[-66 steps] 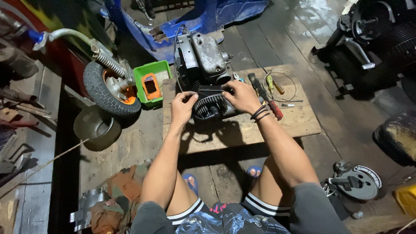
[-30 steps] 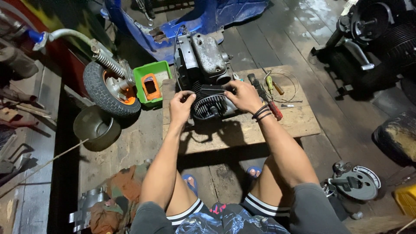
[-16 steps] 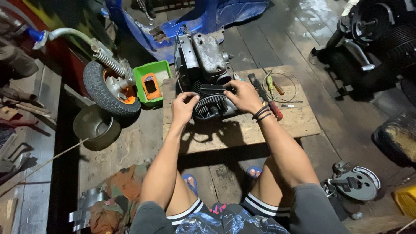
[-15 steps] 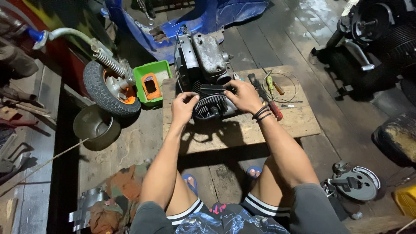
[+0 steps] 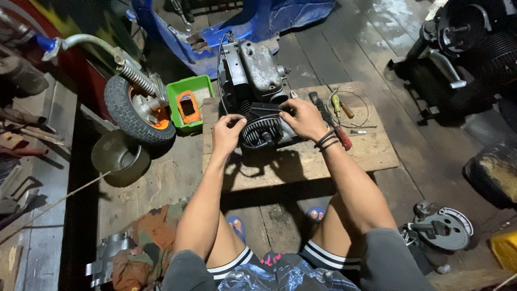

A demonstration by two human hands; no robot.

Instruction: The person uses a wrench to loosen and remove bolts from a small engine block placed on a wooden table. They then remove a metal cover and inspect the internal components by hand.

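Both hands on the small engine [image 5: 258,91] sitting at the far middle of the low wooden bench [image 5: 355,156]. Left hand [image 5: 227,134] curled against the left edge of the finned cylinder [image 5: 262,129], fingers bent onto the fins. Right hand [image 5: 306,117] draped over the top right of that cylinder, fingertips gripping its dark upper rim, black bands around the wrist. Hands apart, cylinder between them. Just right of the right hand, screwdrivers [image 5: 338,116] and a wire loop [image 5: 360,108] lying on the bench. Off to the left, a green tray [image 5: 186,90] beside a small wheel [image 5: 134,110].
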